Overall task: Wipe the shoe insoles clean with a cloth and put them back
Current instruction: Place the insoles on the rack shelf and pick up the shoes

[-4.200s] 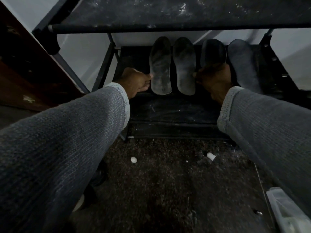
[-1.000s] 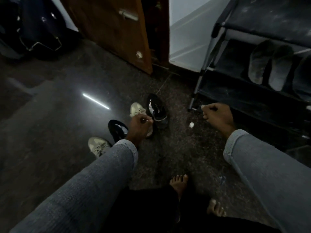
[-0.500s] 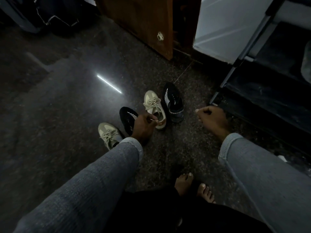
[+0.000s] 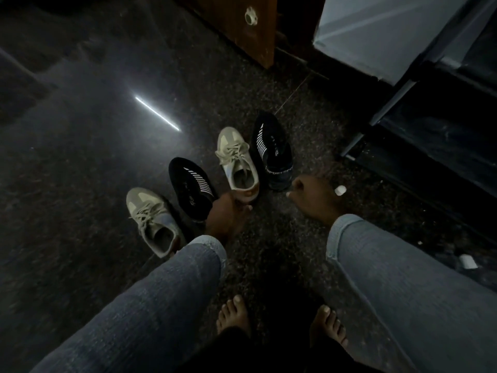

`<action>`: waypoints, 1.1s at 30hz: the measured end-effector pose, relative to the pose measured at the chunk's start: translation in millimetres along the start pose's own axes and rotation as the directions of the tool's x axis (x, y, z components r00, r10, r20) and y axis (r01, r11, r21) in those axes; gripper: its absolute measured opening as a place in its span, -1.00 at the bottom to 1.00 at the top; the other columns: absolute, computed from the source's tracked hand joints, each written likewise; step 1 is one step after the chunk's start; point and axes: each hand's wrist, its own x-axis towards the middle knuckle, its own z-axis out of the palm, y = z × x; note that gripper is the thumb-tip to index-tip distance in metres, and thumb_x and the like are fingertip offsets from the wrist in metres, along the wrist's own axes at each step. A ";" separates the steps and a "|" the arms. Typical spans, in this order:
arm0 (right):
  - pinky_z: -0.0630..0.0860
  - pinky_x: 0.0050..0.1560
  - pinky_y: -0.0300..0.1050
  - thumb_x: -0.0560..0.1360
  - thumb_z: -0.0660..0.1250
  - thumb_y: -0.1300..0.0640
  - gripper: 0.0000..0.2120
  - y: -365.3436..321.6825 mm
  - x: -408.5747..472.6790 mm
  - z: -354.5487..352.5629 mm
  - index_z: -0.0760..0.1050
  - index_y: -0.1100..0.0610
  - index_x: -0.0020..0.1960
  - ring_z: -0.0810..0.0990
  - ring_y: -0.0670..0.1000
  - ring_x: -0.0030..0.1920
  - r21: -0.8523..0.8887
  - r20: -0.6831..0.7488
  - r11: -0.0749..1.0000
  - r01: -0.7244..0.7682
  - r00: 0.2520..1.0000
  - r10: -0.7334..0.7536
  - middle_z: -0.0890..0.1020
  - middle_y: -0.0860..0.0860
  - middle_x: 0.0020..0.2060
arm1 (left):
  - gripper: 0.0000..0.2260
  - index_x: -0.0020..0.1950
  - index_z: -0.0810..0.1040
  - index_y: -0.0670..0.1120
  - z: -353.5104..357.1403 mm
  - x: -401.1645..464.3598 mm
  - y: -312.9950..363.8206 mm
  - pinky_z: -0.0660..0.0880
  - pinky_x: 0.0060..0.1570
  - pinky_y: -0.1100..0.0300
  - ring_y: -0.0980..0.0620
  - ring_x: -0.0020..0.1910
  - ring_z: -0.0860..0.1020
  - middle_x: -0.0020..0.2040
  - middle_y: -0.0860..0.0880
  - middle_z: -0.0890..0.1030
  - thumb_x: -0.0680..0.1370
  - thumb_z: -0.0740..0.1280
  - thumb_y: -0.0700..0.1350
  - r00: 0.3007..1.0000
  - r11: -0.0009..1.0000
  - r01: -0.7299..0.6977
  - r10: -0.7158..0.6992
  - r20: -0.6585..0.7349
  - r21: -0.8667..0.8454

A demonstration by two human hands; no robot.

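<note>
Down on the dark speckled floor (image 4: 80, 184), four shoes stand in a loose row in front of the crouching person: a beige laced sneaker (image 4: 154, 220) nearest the left sleeve, a black striped shoe (image 4: 192, 188) beside it, a second beige sneaker (image 4: 238, 162), and a second black shoe (image 4: 273, 152) furthest right, close to the foot of the shoe rack (image 4: 430, 146). No insoles show from where I stand, and no cloth either; the two beige sneakers gape open and look hollow inside.

The left hand (image 4: 226, 215) is at the heel of the second beige sneaker, fingers curled round its back edge as far as I can make out in this light, so that grip seems to be on the shoe itself. The right hand (image 4: 314, 197) hangs just beside the heel of the second black shoe, knuckles bent, holding nothing that I can see; whether it touches the shoe I cannot tell. A small white cap (image 4: 340, 190) lies on the floor right by that hand.

My guess is the shoes are being fetched so the insoles can go back in. Doing that well means taking each shoe by the firm heel counter, not the soft collar, lifting pairs together so left and right don't get mixed, and keeping clear of the loose laces and the cap underfoot.
</note>
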 end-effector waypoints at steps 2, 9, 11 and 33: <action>0.38 0.16 -0.07 0.54 0.31 0.05 -0.75 -1.4 16.8 9.8 0.46 0.14 0.16 0.47 0.16 0.23 -0.159 0.048 0.985 0.059 0.998 -0.052 0.51 0.15 0.20 | -0.90 0.00 0.57 0.04 1.1 8.2 -9.9 0.48 -0.07 0.22 0.02 -0.03 0.61 -0.06 0.07 0.62 0.50 0.39 -0.01 1.000 1.000 -0.017 0.017 -0.008 0.025; 0.24 0.42 0.04 0.54 0.32 0.12 -0.49 -10.7 73.5 35.2 0.27 0.22 0.42 0.27 0.19 0.41 -0.345 0.027 0.922 0.176 0.984 -0.178 0.29 0.20 0.42 | -0.80 0.10 0.56 -0.12 -10.6 36.2 -44.9 0.49 0.04 0.03 -0.11 0.03 0.57 0.04 -0.10 0.61 0.58 0.29 -0.03 0.993 0.979 -0.114 0.117 -0.010 0.167; 0.14 0.46 0.02 0.54 0.33 0.11 -0.41 -11.2 87.8 44.6 0.18 0.22 0.47 0.16 0.18 0.48 -0.405 0.068 0.891 0.204 0.979 -0.193 0.22 0.18 0.47 | -0.79 0.10 0.55 -0.13 -8.4 41.0 -60.7 0.46 0.03 0.05 -0.12 0.04 0.56 0.05 -0.12 0.60 0.57 0.30 -0.02 0.998 0.981 -0.065 0.069 -0.015 0.182; 0.39 0.14 0.03 0.51 0.12 0.31 -0.70 44.4 15.4 118.2 0.39 0.16 0.21 0.44 0.19 0.14 -0.471 0.182 0.864 0.180 0.978 -0.104 0.50 0.15 0.13 | -0.74 0.23 0.49 -0.12 -1.5 23.6 -72.1 0.43 0.15 0.03 -0.12 0.16 0.50 0.16 -0.14 0.54 0.56 0.31 -0.07 0.998 0.985 0.014 -0.024 0.054 0.172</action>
